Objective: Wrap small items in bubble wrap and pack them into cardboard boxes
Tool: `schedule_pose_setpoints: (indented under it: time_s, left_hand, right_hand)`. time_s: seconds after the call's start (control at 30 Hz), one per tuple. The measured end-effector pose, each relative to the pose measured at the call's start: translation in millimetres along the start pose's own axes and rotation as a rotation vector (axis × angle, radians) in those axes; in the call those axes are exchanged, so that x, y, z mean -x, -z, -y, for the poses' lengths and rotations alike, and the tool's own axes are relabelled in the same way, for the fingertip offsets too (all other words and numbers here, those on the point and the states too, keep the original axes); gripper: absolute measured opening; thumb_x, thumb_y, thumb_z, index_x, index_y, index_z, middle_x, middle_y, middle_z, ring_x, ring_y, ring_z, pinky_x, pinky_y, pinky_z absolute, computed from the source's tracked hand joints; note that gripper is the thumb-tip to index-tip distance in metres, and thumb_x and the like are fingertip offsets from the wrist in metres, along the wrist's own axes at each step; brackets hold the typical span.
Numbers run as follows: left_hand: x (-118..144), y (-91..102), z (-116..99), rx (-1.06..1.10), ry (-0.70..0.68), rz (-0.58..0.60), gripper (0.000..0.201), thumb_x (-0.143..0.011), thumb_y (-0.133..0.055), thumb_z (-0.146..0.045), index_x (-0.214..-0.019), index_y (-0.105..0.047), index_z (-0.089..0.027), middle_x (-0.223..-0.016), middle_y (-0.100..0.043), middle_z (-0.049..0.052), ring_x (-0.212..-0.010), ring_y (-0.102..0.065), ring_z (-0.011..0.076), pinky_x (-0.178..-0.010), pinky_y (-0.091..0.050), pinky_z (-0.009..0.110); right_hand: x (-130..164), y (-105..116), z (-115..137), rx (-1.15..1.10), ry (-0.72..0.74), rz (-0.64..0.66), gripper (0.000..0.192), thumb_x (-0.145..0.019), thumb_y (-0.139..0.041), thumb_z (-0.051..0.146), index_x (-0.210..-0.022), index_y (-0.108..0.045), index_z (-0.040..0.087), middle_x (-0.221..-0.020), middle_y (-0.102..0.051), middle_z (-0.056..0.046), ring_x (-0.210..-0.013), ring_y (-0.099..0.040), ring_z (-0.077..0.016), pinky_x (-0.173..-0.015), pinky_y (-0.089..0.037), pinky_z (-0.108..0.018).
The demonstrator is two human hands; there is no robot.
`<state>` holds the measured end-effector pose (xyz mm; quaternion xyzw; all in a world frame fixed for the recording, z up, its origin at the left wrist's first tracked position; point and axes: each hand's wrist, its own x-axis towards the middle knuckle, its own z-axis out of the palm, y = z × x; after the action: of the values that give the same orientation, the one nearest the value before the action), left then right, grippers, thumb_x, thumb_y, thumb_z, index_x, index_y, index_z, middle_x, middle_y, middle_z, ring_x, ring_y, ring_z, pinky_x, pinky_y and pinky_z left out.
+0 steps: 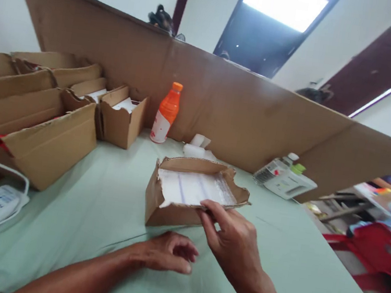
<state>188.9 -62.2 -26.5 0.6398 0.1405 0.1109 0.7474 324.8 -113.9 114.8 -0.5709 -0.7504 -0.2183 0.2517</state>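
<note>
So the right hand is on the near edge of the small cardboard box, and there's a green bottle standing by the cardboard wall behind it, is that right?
Not quite: the bottle is orange, not green, as the head view shows. The rest holds: the right hand touches the near edge of the small cardboard box, and the bottle stands by the cardboard wall.

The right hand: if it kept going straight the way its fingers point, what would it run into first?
The right hand already touches the near edge of the small open cardboard box. Going on up and left, its fingers would probably slide onto the white plastic-wrapped packet lying inside, though depth is hard to judge.
</note>
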Motion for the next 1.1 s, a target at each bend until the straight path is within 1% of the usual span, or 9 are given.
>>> schedule_pose_setpoints:
  time_s: [0.13, 0.27, 0.37, 0.5, 0.6, 0.67, 0.93, 1.0, 1.1]
  left_hand:
    - [2.5, 10.4, -3.7, -0.043, -0.065, -0.124, 0.042, -0.073, -0.067, -0.030, -0.112, -0.068, -0.014, -0.108, -0.071, 0.010, -0.097, -0.065, 0.0234, -0.086, -0.051, 0.037]
    - [5.8, 12.3, -8.3, -0.223, -0.050, -0.189, 0.044, -0.073, -0.066, -0.030, -0.114, -0.067, -0.014, -0.108, -0.072, 0.010, -0.092, -0.064, 0.0212, -0.083, -0.051, 0.034]
    - [4.3, 9.1, -7.3, -0.316, -0.023, -0.196, 0.043, -0.072, -0.064, -0.028, -0.113, -0.067, -0.014, -0.107, -0.073, 0.009, -0.089, -0.064, 0.0193, -0.078, -0.050, 0.031]
    - [0.8, 6.4, -0.7, -0.380, -0.050, -0.236, 0.039, -0.073, -0.060, -0.026, -0.110, -0.068, -0.015, -0.102, -0.073, 0.007, -0.083, -0.063, 0.0165, -0.076, -0.050, 0.028]
    - [1.1, 7.8, 1.3, -0.384, -0.060, -0.265, 0.038, -0.075, -0.058, -0.027, -0.109, -0.069, -0.015, -0.099, -0.073, 0.007, -0.080, -0.063, 0.0161, -0.075, -0.051, 0.027]
    - [2.2, 10.3, 0.1, -0.370, -0.049, -0.282, 0.038, -0.076, -0.057, -0.029, -0.110, -0.069, -0.015, -0.098, -0.073, 0.007, -0.081, -0.063, 0.0167, -0.075, -0.051, 0.028]
    - [1.1, 15.9, -2.8, -0.318, -0.013, -0.351, 0.039, -0.076, -0.057, -0.029, -0.109, -0.070, -0.014, -0.091, -0.074, 0.006, -0.079, -0.065, 0.0179, -0.075, -0.052, 0.028]
    - [0.6, 15.0, -3.3, -0.341, -0.019, -0.352, 0.038, -0.076, -0.057, -0.028, -0.108, -0.070, -0.014, -0.090, -0.074, 0.007, -0.079, -0.066, 0.0181, -0.075, -0.052, 0.028]
    - [0.6, 13.5, -3.5, -0.371, -0.012, -0.355, 0.038, -0.075, -0.057, -0.027, -0.108, -0.071, -0.015, -0.091, -0.075, 0.006, -0.081, -0.066, 0.0184, -0.075, -0.052, 0.027]
  right_hand:
    - [5.9, 16.7, -3.8, -0.220, -0.085, -0.054, 0.025, -0.095, -0.058, 0.022, -0.118, -0.067, 0.017, -0.081, -0.076, -0.002, -0.065, -0.067, -0.0145, -0.064, -0.052, -0.025]
    - [-6.9, 40.1, -40.1, -0.288, -0.277, -0.083, 0.015, -0.093, -0.061, 0.025, -0.101, -0.073, 0.020, -0.090, -0.077, -0.002, -0.076, -0.070, -0.0147, -0.068, -0.053, -0.024]
    - [-34.0, 38.8, -77.1, -0.334, -0.339, 0.223, 0.020, -0.092, -0.057, 0.030, -0.093, -0.075, 0.020, -0.092, -0.077, -0.002, -0.079, -0.070, -0.0172, -0.067, -0.052, -0.026]
    - [-74.4, 14.8, -97.9, -0.354, -0.191, 0.730, 0.039, -0.084, -0.066, 0.032, -0.122, -0.070, 0.024, -0.117, -0.073, -0.005, -0.098, -0.069, -0.0220, -0.079, -0.052, -0.030]
    - [-92.4, 0.0, -88.2, -0.213, -0.041, 0.900, 0.063, -0.075, -0.077, 0.033, -0.136, -0.060, 0.028, -0.127, -0.067, -0.008, -0.112, -0.064, -0.0291, -0.088, -0.049, -0.036]
    - [-96.1, -6.6, -79.4, -0.118, 0.004, 0.932, 0.059, -0.075, -0.078, 0.031, -0.132, -0.063, 0.028, -0.119, -0.069, -0.009, -0.106, -0.065, -0.0302, -0.084, -0.048, -0.037]
    - [-84.5, -26.7, -74.5, -0.124, 0.118, 0.826, 0.020, -0.081, -0.068, 0.014, -0.099, -0.074, 0.022, -0.099, -0.075, -0.005, -0.092, -0.068, -0.0219, -0.076, -0.045, -0.028]
    - [-87.3, -17.0, -76.1, -0.206, 0.111, 0.713, 0.014, -0.084, -0.066, 0.015, -0.094, -0.075, 0.021, -0.094, -0.075, -0.004, -0.086, -0.068, -0.0194, -0.076, -0.045, -0.028]
    - [-99.5, 8.0, -88.1, -0.375, -0.014, 0.362, 0.013, -0.088, -0.062, 0.024, -0.093, -0.074, 0.019, -0.090, -0.074, -0.004, -0.079, -0.065, -0.0163, -0.073, -0.047, -0.027]
